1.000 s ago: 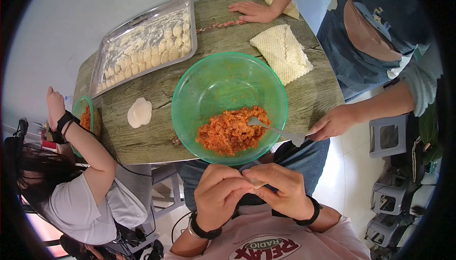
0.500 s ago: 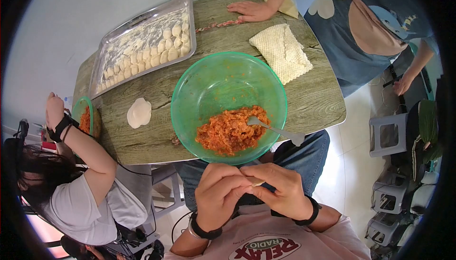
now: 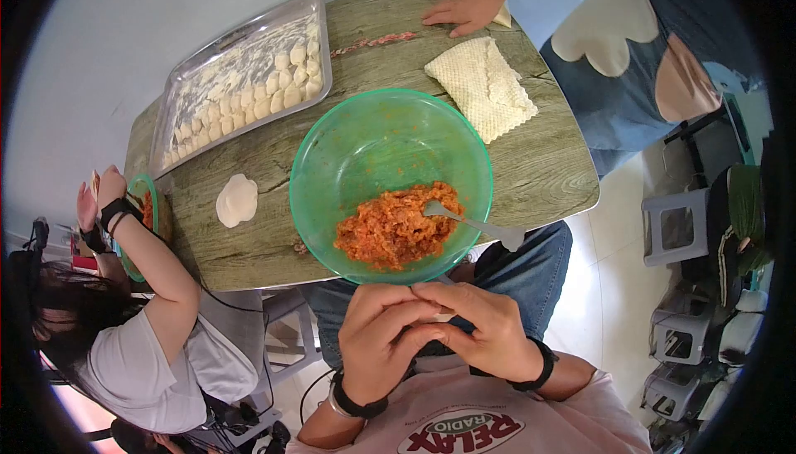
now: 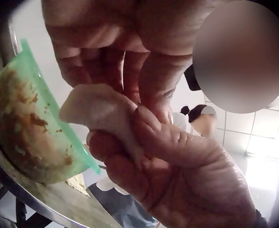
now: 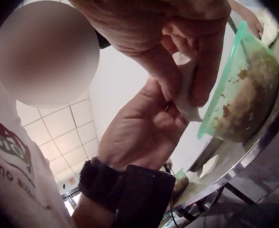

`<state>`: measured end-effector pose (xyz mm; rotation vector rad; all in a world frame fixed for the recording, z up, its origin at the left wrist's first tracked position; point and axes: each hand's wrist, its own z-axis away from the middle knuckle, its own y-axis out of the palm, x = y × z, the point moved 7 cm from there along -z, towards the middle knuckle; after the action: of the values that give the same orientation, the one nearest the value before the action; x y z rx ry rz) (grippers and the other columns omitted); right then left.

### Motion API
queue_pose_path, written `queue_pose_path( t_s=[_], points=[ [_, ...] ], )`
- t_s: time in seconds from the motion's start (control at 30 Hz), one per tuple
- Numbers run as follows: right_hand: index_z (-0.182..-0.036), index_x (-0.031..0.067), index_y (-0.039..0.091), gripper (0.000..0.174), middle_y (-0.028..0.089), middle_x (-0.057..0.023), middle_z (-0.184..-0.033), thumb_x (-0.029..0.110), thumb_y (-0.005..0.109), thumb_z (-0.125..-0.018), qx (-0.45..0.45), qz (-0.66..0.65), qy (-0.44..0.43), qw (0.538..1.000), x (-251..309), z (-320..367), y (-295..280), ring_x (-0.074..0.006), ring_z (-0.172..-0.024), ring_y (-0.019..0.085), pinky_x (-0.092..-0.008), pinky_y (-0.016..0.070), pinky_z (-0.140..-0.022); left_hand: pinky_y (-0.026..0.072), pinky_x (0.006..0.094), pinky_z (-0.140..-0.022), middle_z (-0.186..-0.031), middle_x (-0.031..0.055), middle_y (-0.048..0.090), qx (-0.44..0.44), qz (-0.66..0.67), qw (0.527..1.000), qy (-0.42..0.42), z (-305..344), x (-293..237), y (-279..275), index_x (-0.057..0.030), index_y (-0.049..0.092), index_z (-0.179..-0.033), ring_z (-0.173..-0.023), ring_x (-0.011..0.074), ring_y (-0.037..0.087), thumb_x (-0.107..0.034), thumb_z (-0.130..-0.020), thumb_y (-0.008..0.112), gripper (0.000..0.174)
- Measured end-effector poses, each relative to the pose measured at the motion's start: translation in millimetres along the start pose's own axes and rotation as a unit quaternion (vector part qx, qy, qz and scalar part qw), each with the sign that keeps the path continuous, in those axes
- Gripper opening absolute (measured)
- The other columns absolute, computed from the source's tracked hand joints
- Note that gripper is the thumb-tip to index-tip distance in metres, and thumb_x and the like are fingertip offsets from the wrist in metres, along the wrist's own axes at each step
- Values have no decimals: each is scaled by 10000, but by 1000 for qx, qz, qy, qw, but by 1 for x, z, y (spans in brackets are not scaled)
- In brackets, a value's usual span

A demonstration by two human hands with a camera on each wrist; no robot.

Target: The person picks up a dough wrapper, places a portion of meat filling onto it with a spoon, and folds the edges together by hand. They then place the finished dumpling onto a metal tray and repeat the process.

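Both hands meet at the chest side of the table, close below the rim of a big green bowl [image 3: 319,143]. Between them is a folded dumpling [image 4: 96,107], its pale dough mostly hidden by fingers in the head view. My right hand [image 3: 485,330] pinches the dough between thumb and curled fingers. My left hand [image 3: 377,346] grips the other side, its fingertips against the right hand's. Orange-red filling [image 3: 394,230] lies in the near part of the bowl, and a metal spoon [image 3: 497,234] rests in it with the handle over the rim.
A flat dough wrapper [image 3: 237,201] lies left of the bowl. Behind it stands a metal tray [image 3: 325,48] with rows of dumplings. A folded cream cloth [image 3: 485,89] lies back right, near another person's hand [image 3: 468,10]. At left sits a person [image 3: 157,363] beside a smaller green bowl [image 3: 124,267].
The standing person's lower hand has left the spoon handle and gone out of view; their body has moved right. My hands stay together, fingers closing further over the dumpling. The view has shifted slightly.
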<state>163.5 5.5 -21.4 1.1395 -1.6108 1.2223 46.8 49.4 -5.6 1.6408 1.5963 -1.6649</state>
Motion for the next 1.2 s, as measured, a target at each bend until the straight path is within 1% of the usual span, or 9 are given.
queue_pose_path(
  t_s=[0.57, 0.67, 0.7, 0.8, 0.87, 1.0, 1.1, 1.17, 1.2],
  points=[
    [-1193, 20, 548, 479, 629, -152, -987, -16, 683, -736, -17, -3, 17, 1000, -3, -2, -3, -244, -831, 660, -302, 528, -699, 437, 317, -698, -909, 47, 606, 14, -14, 998, 57, -4, -3, 3, -63, 679, -883, -799, 235, 555, -124, -676, 738, 224],
    [-1175, 20, 563, 463, 637, -138, -994, -5, 697, -732, -47, -25, 22, 998, -4, -3, -14, -212, -842, 665, -282, 525, -713, 453, 332, -791, -1011, 101, 617, -9, 25, 1000, -2, -7, 3, -5, -41, 637, -1015, -912, 260, 581, -158, -701, 747, 352],
    [-1150, -9, 570, 412, 636, -129, -1025, -16, 689, -755, -35, -95, 77, 992, -16, 1, -15, -187, -900, 650, -273, 516, -768, 454, 339, -824, -1042, 119, 616, -19, 49, 999, -13, -9, 6, -7, -30, 616, -1057, -960, 270, 585, -172, -712, 747, 395],
    [-1097, -68, 573, 303, 607, -144, -1070, -57, 639, -802, -52, -327, 114, 937, -19, 0, -21, -211, -1007, 603, -295, 496, -859, 461, 332, -854, -1087, 142, 609, 9, 133, 988, -77, -6, 20, -4, -5, 589, -1102, -988, 254, 596, -182, -733, 745, 438],
    [-1095, -66, 572, 306, 618, -143, -1049, -45, 649, -799, -46, -349, 112, 929, -23, -1, -23, -200, -979, 614, -290, 502, -844, 494, 293, -805, -1083, 140, 611, 35, 223, 964, -137, 0, 26, 4, 9, 576, -1126, -922, 199, 621, -122, -772, 718, 403],
    [-1076, -72, 580, 268, 625, -151, -1049, 4, 642, -826, -46, -388, 140, 910, -24, -2, -18, -187, -952, 619, -286, 509, -827, 507, 263, -766, -1083, 139, 609, 73, 232, 963, -117, 7, 27, 5, 15, 572, -1132, -895, 168, 626, -43, -787, 690, 370],
    [-1083, -77, 580, 261, 624, -159, -1060, 70, 611, -868, -33, -411, 153, 898, -23, -1, -14, -177, -934, 619, -276, 515, -808, 509, 246, -742, -1029, 145, 619, 49, 212, 972, -91, 3, 18, 0, 24, 594, -1097, -884, 165, 627, 31, -785, 664, 320],
    [-1092, -79, 578, 273, 624, -159, -1061, 96, 595, -883, -29, -402, 151, 903, -22, -2, -12, -174, -926, 620, -271, 517, -798, 508, 248, -749, -978, 143, 625, -53, 367, 913, -170, 4, 22, -2, 38, 625, -1029, -900, 179, 624, 59, -784, 650, 248],
    [-1100, -81, 575, 287, 624, -159, -1062, 123, 580, -898, -23, -391, 145, 909, -22, -2, -12, -171, -919, 620, -266, 519, -788, 501, 254, -750, -952, 140, 625, -48, 352, 922, -154, 2, 21, -4, 51, 635, -990, -887, 182, 619, 73, -789, 636, 201]
  ],
)
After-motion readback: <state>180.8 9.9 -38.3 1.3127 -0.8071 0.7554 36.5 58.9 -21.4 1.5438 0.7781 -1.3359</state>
